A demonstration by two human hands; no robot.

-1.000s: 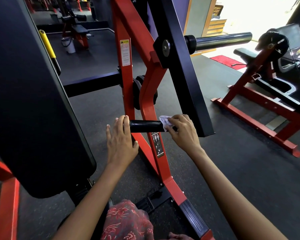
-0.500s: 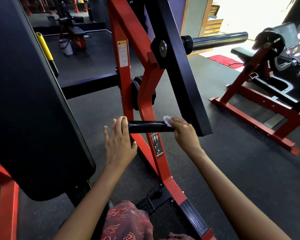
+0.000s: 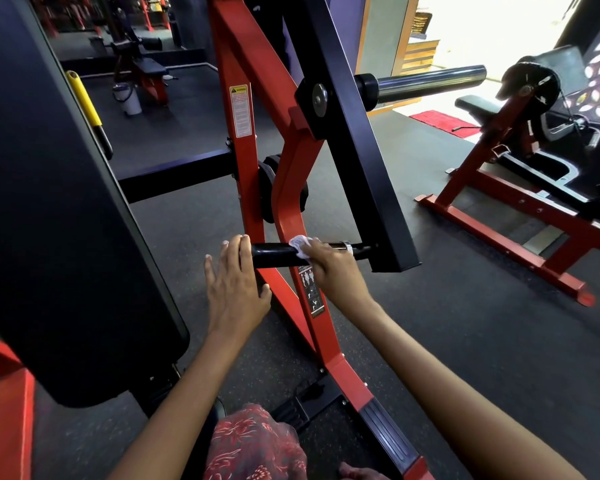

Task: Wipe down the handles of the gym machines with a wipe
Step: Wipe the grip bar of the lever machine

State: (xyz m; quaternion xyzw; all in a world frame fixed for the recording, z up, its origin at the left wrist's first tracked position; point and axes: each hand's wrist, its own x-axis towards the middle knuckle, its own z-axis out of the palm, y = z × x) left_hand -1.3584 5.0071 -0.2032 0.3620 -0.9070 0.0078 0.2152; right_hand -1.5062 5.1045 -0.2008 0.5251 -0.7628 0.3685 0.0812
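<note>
right hand [image 3: 329, 268]: wipe [image 3: 300, 244] gripped on black handle [image 3: 274, 254] | left hand [image 3: 234, 285]: fingers straight, handle end touched

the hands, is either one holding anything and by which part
The right hand grips the white wipe, wrapped over the black handle around its middle. The left hand holds nothing; its straight fingers rest on the handle's free end.

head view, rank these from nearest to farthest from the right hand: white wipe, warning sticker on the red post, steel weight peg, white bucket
1. white wipe, under the right hand
2. warning sticker, up left
3. steel weight peg, upper right
4. white bucket, far back left
</note>
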